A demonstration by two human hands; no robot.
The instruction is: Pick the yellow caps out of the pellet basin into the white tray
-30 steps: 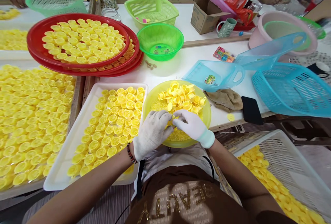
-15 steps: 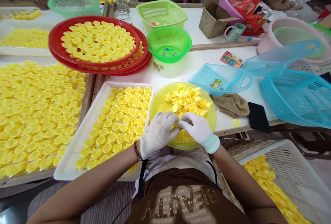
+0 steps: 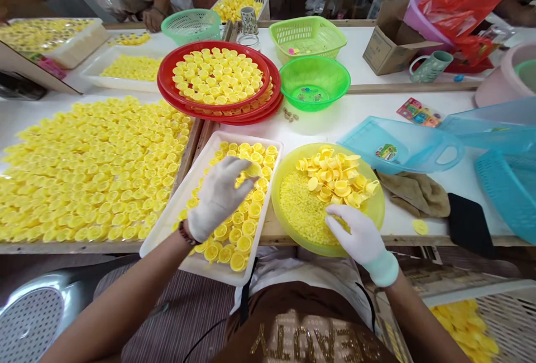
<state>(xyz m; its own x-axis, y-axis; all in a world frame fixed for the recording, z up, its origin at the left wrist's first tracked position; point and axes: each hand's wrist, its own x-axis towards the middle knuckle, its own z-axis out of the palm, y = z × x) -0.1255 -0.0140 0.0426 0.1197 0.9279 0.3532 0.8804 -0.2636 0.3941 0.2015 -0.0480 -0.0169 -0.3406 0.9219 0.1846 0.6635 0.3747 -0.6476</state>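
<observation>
Yellow piece (image 3: 253,170) pinched in left hand (image 3: 218,196), tray (image 3: 218,276) of yellow cups (image 3: 238,261) beneath, right hand (image 3: 359,235) half-open over basin (image 3: 330,250) of pellets (image 3: 304,215)

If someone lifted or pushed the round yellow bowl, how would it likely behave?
The yellow bowl would probably spill if tilted, since the small yellow beads lie loose inside. The curved yellow pieces, heaped toward its far right, may slide too. Pushed toward the person, it might tip, as its near rim appears to overhang the table edge.

Tray (image 3: 201,271) sits left of the bowl (image 3: 379,213) — stacked dishes (image 3: 166,75) behind the tray, basin (image 3: 312,94) just right of them — box (image 3: 382,55) farther right.
</observation>
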